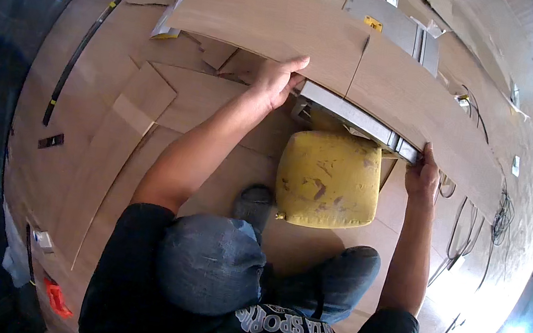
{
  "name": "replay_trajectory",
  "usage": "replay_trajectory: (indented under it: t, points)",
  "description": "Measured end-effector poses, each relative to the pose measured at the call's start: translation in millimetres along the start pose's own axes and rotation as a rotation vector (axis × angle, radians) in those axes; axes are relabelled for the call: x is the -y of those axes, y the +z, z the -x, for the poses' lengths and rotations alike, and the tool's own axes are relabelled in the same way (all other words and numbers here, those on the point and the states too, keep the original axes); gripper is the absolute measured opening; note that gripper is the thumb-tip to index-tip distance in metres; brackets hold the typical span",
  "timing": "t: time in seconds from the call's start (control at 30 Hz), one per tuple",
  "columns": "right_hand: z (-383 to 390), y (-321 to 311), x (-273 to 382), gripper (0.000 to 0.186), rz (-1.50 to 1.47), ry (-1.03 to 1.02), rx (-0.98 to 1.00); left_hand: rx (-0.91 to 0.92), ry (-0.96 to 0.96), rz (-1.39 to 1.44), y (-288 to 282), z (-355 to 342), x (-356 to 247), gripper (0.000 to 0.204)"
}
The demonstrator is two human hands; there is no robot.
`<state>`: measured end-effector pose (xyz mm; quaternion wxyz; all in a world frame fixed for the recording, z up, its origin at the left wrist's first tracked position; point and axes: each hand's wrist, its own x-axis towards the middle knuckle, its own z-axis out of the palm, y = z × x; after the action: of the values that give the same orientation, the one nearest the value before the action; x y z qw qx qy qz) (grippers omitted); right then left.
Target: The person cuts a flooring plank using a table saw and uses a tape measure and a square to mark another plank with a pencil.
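A long light-brown wooden board [272,20] lies across a grey, metal-topped table saw [390,22], its ends reaching past both sides. Across the board's width runs a thin dark line, a cut or a seam; I cannot tell which. My left hand [280,82] grips the near edge left of the saw, thumb on top and fingers partly hidden beneath. At the saw's right front corner my right hand [422,172] is closed on the same edge, its thumb up and most fingers out of sight. The saw's metal front rail [354,116] shows between my hands.
A worn yellow cushioned seat [328,180] stands between me and the saw. Flat board pieces [134,98] cover the floor at left, near a long black strip [86,52]. Loose cables [503,218] lie at right. A red-orange object [57,297] sits lower left.
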<state>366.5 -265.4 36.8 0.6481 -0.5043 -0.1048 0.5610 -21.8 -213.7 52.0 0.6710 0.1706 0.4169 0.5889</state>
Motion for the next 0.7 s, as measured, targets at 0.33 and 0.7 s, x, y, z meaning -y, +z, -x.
replay_trajectory:
  t: [0.33,0.7]
  points:
    - [20,10,-3,0.012,0.079,0.012,-0.047,-0.002,0.002,0.030,-5,5,2,0.041]
    - [35,1,2,0.016,0.195,0.005,-0.035,-0.030,0.028,0.004,1,26,-2,0.035]
